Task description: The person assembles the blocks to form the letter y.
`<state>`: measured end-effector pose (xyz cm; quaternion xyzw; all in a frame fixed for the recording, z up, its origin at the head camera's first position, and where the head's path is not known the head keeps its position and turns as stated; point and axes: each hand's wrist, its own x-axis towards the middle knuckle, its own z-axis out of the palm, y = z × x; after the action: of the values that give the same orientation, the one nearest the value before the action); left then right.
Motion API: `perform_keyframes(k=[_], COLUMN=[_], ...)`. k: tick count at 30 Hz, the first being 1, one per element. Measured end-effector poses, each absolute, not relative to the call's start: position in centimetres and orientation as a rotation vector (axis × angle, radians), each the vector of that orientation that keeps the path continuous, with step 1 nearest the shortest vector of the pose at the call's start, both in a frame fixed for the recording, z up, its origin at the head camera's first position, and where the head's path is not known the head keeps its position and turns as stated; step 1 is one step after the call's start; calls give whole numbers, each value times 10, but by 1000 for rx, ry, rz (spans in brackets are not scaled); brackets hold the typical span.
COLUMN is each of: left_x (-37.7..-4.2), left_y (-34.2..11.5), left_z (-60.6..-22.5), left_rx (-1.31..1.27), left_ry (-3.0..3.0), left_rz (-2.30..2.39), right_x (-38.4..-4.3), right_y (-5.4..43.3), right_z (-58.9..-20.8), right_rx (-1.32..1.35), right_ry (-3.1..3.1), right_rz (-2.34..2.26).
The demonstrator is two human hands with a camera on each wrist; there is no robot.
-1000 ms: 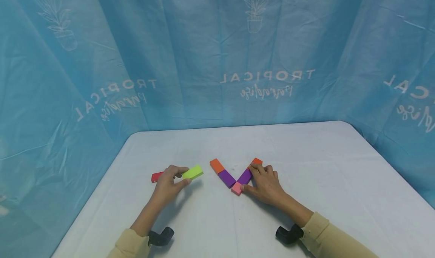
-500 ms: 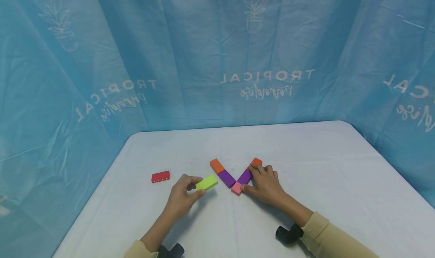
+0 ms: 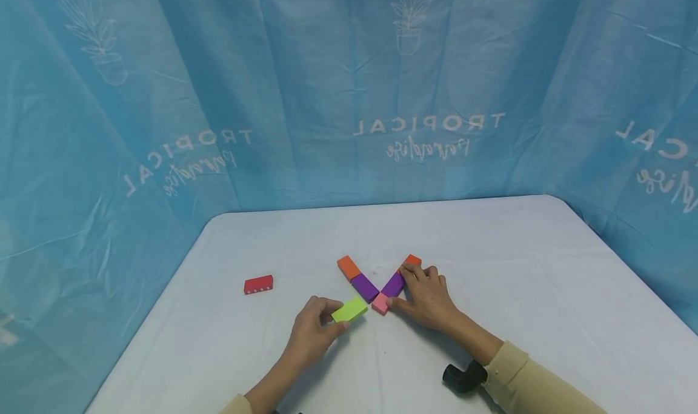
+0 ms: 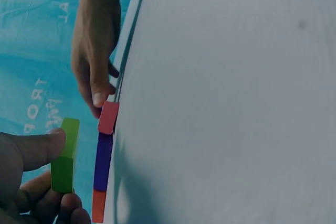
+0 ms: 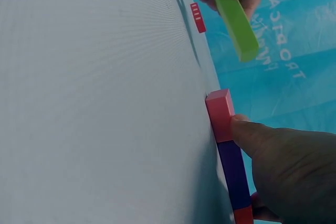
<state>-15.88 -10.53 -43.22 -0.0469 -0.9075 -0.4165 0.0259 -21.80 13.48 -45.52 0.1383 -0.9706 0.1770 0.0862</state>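
Note:
In the head view my left hand (image 3: 316, 329) pinches a lime-green rectangular block (image 3: 349, 310) between thumb and fingers, raised over the table. Right of it, several blocks form a V. Its left arm is an orange block (image 3: 348, 268) and a purple block (image 3: 365, 287). The right arm has a pink block (image 3: 380, 303) at the point, then a purple block (image 3: 393, 284) and an orange block (image 3: 412, 259). My right hand (image 3: 428, 296) rests along this arm, thumb touching the pink block (image 5: 220, 115) and fingers by the far orange block (image 5: 243, 215).
A red block (image 3: 259, 284) with white dots on its side lies alone at the left of the white table (image 3: 491, 250). Blue printed sheeting (image 3: 305, 99) hangs behind and beside the table. A black curved piece (image 3: 463, 378) sits at my right wrist.
My left hand has carried the lime-green block rightward and nearer to me, toward the pink block. The red block now shows fully. My right hand and the V have stayed put.

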Motion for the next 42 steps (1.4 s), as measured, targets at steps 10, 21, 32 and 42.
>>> perform_keyframes(k=[10,21,32,42], left_x=[-156,-154,-152,-149], left_y=[-93,-84,-85,-85], left_z=[-438,-440,-445,-446], left_rx=[-162,-75,-193,-279], left_ry=[-2833,-2906,-2906,-2915], left_rz=[-1275,-1232,-1129,-983], right_x=[-218,-218,-219,-219], right_y=[135,136,136,136], right_z=[-455,-455,-456,-456], right_rx=[430,433,431,430], right_ry=[-2874,-2871,-2872,-2878], right_rz=[518,516,524,521])
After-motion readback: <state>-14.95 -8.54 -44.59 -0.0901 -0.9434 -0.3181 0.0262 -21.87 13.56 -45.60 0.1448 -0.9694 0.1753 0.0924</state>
